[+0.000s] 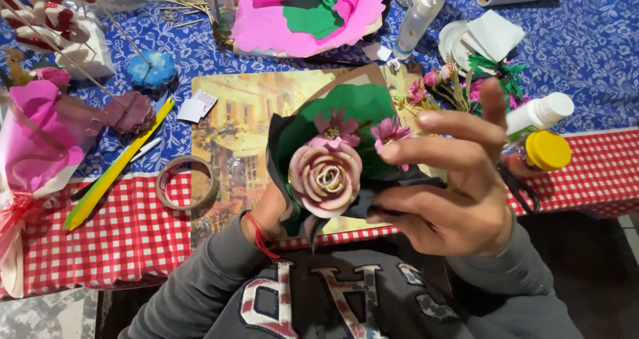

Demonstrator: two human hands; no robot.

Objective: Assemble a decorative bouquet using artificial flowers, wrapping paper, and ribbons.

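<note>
Pink wrapped bouquet (36, 136) lying far left of the small bouquet, at the surface (126, 239) edge; yellow stick (116, 166) and tape ring (186, 181) lying between them on the checked cloth. Left hand (269, 209) gripping the small bouquet (333, 159) from below, fingers closed around its stem end, mostly hidden behind the dark wrap. Bouquet being held up over the picture placemat (229, 133), its big pale rose (325, 178) facing the camera, green paper behind. Right hand (446, 186) working just right of the bouquet, thumb and fingers (399, 153) pinching a small pink flower (389, 133) at the wrap's edge, index raised clear. Judgement: keeping the lower grip firm while seating that flower lightly should avoid crushing petals. Yellow-capped jar (546, 151) and white bottle (539, 113) standing right of the bouquet.
</note>
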